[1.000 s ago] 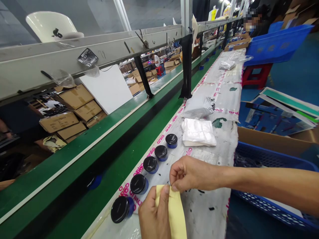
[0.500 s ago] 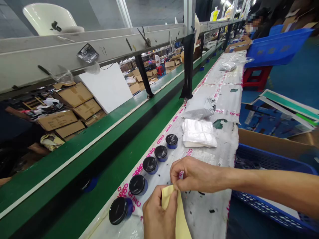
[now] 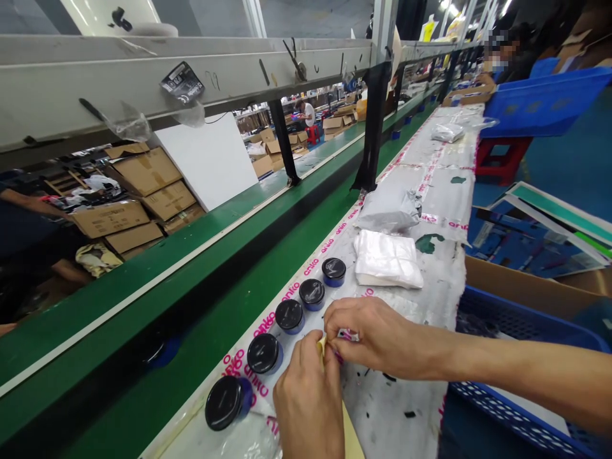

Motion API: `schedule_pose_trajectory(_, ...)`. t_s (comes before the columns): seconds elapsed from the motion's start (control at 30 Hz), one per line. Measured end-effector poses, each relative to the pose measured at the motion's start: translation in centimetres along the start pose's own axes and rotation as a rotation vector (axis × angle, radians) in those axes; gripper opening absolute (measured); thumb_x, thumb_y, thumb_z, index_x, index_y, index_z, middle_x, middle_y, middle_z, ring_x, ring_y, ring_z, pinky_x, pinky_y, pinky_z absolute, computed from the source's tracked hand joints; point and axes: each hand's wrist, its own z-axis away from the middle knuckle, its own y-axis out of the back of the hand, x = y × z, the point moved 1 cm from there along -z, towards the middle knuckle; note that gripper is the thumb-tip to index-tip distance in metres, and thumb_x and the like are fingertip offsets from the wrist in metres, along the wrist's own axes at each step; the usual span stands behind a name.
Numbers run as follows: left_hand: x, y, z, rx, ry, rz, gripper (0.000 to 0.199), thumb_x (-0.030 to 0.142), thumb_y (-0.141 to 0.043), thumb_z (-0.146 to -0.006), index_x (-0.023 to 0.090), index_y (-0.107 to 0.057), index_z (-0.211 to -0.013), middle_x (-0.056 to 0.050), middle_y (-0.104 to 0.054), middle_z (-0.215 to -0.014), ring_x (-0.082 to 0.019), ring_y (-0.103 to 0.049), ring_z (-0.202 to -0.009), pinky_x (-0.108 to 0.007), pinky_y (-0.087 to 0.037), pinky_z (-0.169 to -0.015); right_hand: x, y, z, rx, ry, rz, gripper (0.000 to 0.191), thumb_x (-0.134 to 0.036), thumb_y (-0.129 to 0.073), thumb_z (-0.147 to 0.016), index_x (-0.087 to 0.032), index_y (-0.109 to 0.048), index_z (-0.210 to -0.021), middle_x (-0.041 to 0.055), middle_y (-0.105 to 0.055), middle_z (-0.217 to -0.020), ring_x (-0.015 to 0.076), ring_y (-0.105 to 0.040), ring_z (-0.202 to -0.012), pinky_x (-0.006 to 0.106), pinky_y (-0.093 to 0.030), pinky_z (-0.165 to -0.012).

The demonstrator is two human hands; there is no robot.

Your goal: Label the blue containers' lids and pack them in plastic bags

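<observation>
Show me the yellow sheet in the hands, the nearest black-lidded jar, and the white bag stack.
yellow sheet (image 3: 321, 344), head view, top edge.
nearest black-lidded jar (image 3: 224, 402), head view, lid.
white bag stack (image 3: 386, 257), head view, top middle.

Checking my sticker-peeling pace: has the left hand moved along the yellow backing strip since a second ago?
Yes. The left hand slid up the yellow backing strip, covering most of it.

Jars (image 3: 289, 316) left of hands (image 3: 335, 363)

Five jars (image 3: 289, 317) line the bench's left edge, bag stack (image 3: 388, 259) ahead; bare wrap (image 3: 406, 395) btwn stays passable.
</observation>
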Motion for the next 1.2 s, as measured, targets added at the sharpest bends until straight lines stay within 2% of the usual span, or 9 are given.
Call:
schedule_pose_trajectory(0.2, 0.1, 0.3, -0.7, -0.035, 0.082, 0.059, 0.019, 0.030, -0.053, -0.094, 0.022, -0.064, -0.107, -0.004, -0.076, -0.083, -0.023, -0.073, -0.070, -0.030, -0.049, -0.058, 0.2, 0.1, -0.2, 0.002, -0.065, -0.090, 0.014, -0.007, -0.059, -0.080, -0.018, -0.067, -0.079, -0.0006, -0.066, -0.085, 0.0129, -0.059, -0.079, 0.023, -0.044, -0.072)
schedule_pose_trajectory(0.47, -0.1, 0.8, -1.3, -0.159, 0.119, 0.116, 0.015, 0.024, -0.053, -0.092, 0.024, -0.067, -0.087, 0.002, -0.068, -0.069, -0.019, -0.066, -0.063, -0.027, -0.042, -0.058, 1.7, 0.3, -1.0, -0.060, -0.474, -0.625, 0.010, -0.020, -0.059, -0.073, -0.016, -0.068, -0.076, -0.0005, -0.063, -0.073, 0.0123, -0.055, -0.065, 0.022, -0.047, -0.060)
schedule_pose_trajectory(0.57, -0.4, 0.5, -1.2, -0.211, 0.109, 0.116, 0.016, 0.023, -0.055, -0.092, 0.025, -0.066, -0.081, 0.002, -0.066, -0.071, -0.017, -0.064, -0.062, -0.027, -0.042, -0.058, 2.3, 0.4, -1.2, -0.076, -0.560, -0.716, 0.012, -0.022, -0.058, -0.070, -0.015, -0.067, -0.074, -0.0005, -0.061, -0.073, 0.0103, -0.053, -0.061, 0.021, -0.048, -0.055)
schedule_pose_trajectory(0.63, -0.6, -0.1, -1.1, -0.210, 0.052, 0.064, 0.016, 0.021, -0.053, -0.093, 0.025, -0.065, -0.082, 0.000, -0.067, -0.079, -0.018, -0.065, -0.068, -0.028, -0.044, -0.058, 2.7, 0.5, -1.5, -0.062, -0.562, -0.719, 0.011, -0.022, -0.058, -0.069, -0.015, -0.066, -0.072, -0.0005, -0.062, -0.073, 0.0095, -0.053, -0.060, 0.020, -0.049, -0.054)
schedule_pose_trajectory(0.7, -0.8, -1.0, -1.0, -0.151, -0.058, -0.031, 0.017, 0.017, -0.052, -0.092, 0.024, -0.064, -0.083, -0.005, -0.070, -0.099, -0.022, -0.068, -0.090, -0.031, -0.050, -0.067, 3.2, 0.8, -2.0, -0.027, -0.556, -0.710, 0.010, -0.022, -0.058, -0.068, -0.015, -0.065, -0.071, -0.0003, -0.062, -0.073, 0.0096, -0.054, -0.062, 0.019, -0.049, -0.053)
schedule_pose_trajectory(0.77, -0.9, -2.1, -0.9, -0.060, -0.172, -0.116, 0.018, 0.011, -0.051, -0.089, 0.021, -0.062, -0.080, -0.010, -0.065, -0.126, -0.029, -0.059, -0.121, -0.040, -0.053, -0.086, 3.8, 1.2, -2.6, 0.033, -0.559, -0.685, 0.010, -0.022, -0.058, -0.067, -0.015, -0.064, -0.071, 0.0005, -0.063, -0.077, 0.0105, -0.055, -0.065, 0.019, -0.051, -0.054)
schedule_pose_trajectory(0.83, -1.1, -3.2, -1.0, 0.002, -0.234, -0.161, 0.020, 0.006, -0.050, -0.086, 0.019, -0.062, -0.076, -0.011, -0.056, -0.143, -0.031, -0.048, -0.136, -0.048, -0.048, -0.101, 4.6, 1.5, -3.4, 0.099, -0.571, -0.628, 0.011, -0.023, -0.058, -0.066, -0.015, -0.064, -0.071, 0.0016, -0.065, -0.080, 0.0115, -0.056, -0.068, 0.019, -0.051, -0.053)
schedule_pose_trajectory(0.97, -1.2, -4.5, -1.6, -0.005, -0.230, -0.188, 0.021, 0.005, -0.051, -0.083, 0.019, -0.065, -0.076, -0.012, -0.054, -0.147, -0.029, -0.051, -0.135, -0.055, -0.044, -0.109, 6.1, 1.6, -5.1, 0.135, -0.538, -0.483, 0.012, -0.025, -0.058, -0.067, -0.016, -0.064, -0.073, 0.0018, -0.065, -0.077, 0.0120, -0.056, -0.064, 0.018, -0.048, -0.045)
schedule_pose_trajectory(1.2, -0.9, -5.2, -1.5, 0.046, -0.225, -0.239, 0.027, 0.002, -0.045, -0.080, 0.015, -0.068, -0.078, -0.018, -0.062, -0.136, -0.029, -0.058, -0.128, -0.053, -0.048, -0.108, 6.6, 0.8, -7.0, 0.036, -0.580, -0.384, 0.015, -0.026, -0.057, -0.071, -0.015, -0.063, -0.080, 0.0003, -0.062, -0.062, 0.0125, -0.057, -0.055, 0.018, -0.046, -0.042)
